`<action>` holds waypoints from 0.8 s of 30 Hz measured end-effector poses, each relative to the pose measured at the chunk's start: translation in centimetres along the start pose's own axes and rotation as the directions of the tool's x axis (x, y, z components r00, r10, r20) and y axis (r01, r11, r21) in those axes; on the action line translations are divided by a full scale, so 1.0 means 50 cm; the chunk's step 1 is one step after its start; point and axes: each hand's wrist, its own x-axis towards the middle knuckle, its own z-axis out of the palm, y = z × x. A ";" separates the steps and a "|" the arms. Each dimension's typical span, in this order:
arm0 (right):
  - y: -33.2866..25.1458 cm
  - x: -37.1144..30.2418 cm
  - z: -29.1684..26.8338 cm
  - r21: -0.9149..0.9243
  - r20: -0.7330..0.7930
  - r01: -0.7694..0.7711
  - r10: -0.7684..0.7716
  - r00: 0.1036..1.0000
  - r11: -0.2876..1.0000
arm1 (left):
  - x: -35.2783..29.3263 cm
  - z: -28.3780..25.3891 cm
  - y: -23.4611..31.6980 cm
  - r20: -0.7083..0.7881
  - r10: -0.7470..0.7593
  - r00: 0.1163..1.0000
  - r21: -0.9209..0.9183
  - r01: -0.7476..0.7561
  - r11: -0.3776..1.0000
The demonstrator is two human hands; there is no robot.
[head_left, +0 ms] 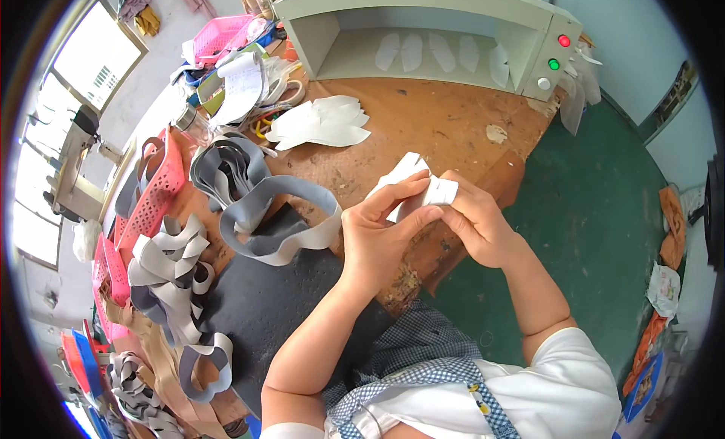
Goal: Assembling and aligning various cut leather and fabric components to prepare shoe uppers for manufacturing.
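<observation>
In front of me, over the table's near right edge, both hands hold a small white folded piece (439, 191), which looks like thin sheet material. My left hand (381, 224) pinches its left side between thumb and fingers. The fingers of my right hand (476, 220) close on its right end, with the thumbs near each other. Part of the piece is hidden behind my fingers. Farther off on the table lies a fanned pile of white cut pieces (321, 123). Left of my left hand sits a looped grey strip (283, 246), beside a bundle of grey strips (226, 167).
A pale machine (423, 1) with an open chamber stands at the back, several white pieces (442, 52) inside. Pink baskets (155, 190), more grey strips (170, 265) and a black mat (264, 311) crowd the left of the brown table (423, 110). Green floor (574, 235) lies to the right.
</observation>
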 end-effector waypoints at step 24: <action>0.137 -0.081 -0.083 0.580 -0.345 -0.227 0.488 0.801 0.782 | 0.259 -0.124 0.061 -0.578 0.120 0.808 -0.135 -0.239 0.962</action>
